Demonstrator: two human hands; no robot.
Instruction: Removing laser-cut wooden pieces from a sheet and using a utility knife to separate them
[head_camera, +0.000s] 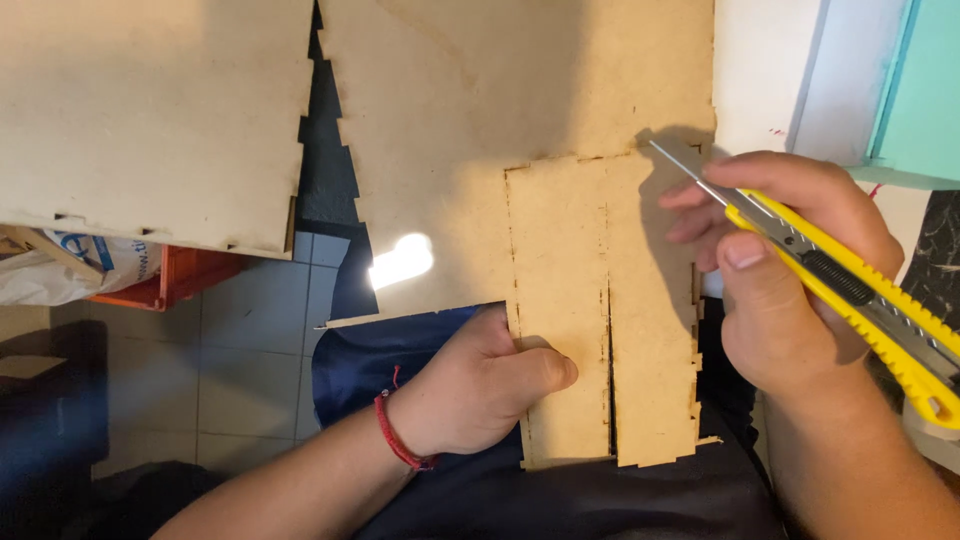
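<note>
My left hand (490, 385) grips the lower edge of a thin brown fibreboard sheet (470, 120) with laser-cut outlines, thumb pressed on a rectangular cut piece (560, 300). A red cord bracelet sits on that wrist. My right hand (780, 270) holds a yellow utility knife (830, 270). Its extended blade tip rests at the upper right corner of the cut outline, near the sheet's right edge. A notched strip (650, 330) to the right of the rectangle is split from it by a dark cut slot.
A second notched fibreboard sheet (150, 110) lies at upper left. Below it are a plastic bag (70, 265) and an orange crate (185, 275) on a grey tiled floor (250, 350). A white and turquoise surface (850, 80) is at upper right. Dark blue cloth covers my lap.
</note>
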